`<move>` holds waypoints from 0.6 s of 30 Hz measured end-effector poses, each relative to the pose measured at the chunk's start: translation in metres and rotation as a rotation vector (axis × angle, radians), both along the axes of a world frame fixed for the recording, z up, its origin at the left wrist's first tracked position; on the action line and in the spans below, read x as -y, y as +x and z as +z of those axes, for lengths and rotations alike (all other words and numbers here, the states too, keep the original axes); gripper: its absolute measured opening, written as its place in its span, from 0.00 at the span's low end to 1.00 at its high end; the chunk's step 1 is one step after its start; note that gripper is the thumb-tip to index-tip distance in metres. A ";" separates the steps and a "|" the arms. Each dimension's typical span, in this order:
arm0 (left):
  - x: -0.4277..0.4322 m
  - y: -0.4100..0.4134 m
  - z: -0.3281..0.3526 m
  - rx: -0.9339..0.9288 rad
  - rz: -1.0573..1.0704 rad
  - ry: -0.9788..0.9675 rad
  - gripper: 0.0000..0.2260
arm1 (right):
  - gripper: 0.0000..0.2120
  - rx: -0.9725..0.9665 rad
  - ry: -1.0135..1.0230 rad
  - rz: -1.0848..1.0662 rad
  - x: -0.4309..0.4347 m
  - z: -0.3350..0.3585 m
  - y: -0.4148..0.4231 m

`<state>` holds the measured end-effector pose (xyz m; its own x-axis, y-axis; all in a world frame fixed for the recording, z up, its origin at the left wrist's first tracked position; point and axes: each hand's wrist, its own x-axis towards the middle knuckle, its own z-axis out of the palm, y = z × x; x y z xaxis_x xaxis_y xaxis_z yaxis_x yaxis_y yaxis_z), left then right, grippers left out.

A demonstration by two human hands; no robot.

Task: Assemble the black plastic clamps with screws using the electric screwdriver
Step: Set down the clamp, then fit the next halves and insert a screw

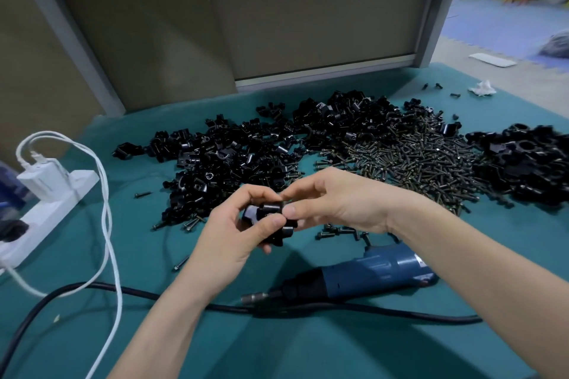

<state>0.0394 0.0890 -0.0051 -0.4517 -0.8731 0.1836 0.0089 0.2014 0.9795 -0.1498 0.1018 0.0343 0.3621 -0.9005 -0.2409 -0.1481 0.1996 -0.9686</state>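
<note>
The black clamp [267, 213] is largely covered by the fingers of the left hand [228, 243] and the right hand [335, 203], which close on it. Whether the right fingertips also pinch a screw cannot be told. The rear end of the electric screwdriver [354, 280] is hidden under the right forearm, and a black cable [92, 289] passes out of sight beneath both forearms. The picture's edge cuts off the power strip [46, 212] at the bench's left edge and a heap of black parts [529, 163] at its right edge. Beyond the far right corner the room is blurred.
</note>
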 end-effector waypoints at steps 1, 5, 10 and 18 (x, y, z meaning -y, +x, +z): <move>0.000 0.000 -0.001 -0.015 -0.002 0.003 0.11 | 0.10 0.025 0.010 -0.012 -0.001 -0.001 0.000; -0.001 -0.001 -0.006 -0.094 0.038 0.053 0.07 | 0.04 0.113 0.014 -0.053 -0.004 -0.002 0.004; -0.003 -0.001 -0.007 -0.206 0.123 0.156 0.17 | 0.04 0.176 -0.047 -0.134 -0.005 -0.004 0.009; -0.003 0.002 -0.001 -0.394 0.130 0.317 0.16 | 0.04 0.430 0.014 -0.198 -0.011 -0.007 -0.002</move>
